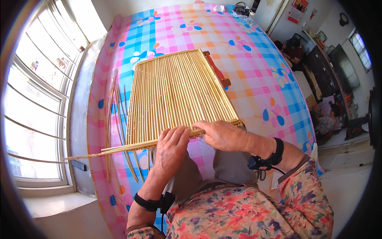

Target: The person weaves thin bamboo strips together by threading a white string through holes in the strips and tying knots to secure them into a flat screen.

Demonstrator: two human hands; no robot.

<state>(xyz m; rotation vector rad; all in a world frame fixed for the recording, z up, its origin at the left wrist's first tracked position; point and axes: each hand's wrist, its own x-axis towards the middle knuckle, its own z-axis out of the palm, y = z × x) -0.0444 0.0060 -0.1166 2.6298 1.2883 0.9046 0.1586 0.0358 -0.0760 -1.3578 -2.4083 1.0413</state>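
Note:
A flat mat of parallel yellow reed stalks (175, 91) lies in front of me, its near edge at my knees. My left hand (171, 147) is closed over that near edge and the loose stalks (119, 148) laid along it, which stick out leftward and end in a feathery tip. My right hand (221, 135) also grips the near edge, farther right, fingers wrapped over it with the thumb side toward the middle. A reddish-brown wooden piece (218, 71) shows from under the mat's right side. Several long dry stalks (115, 103) lie beside its left side.
A checked, flowered sheet (258, 67) covers the surface under me. A barred window (36, 99) and sill with a dark remote (79, 166) are left. Bags (240, 10) sit at the back. Two other people (292, 51) (326, 123) are at the right, near a television (344, 67).

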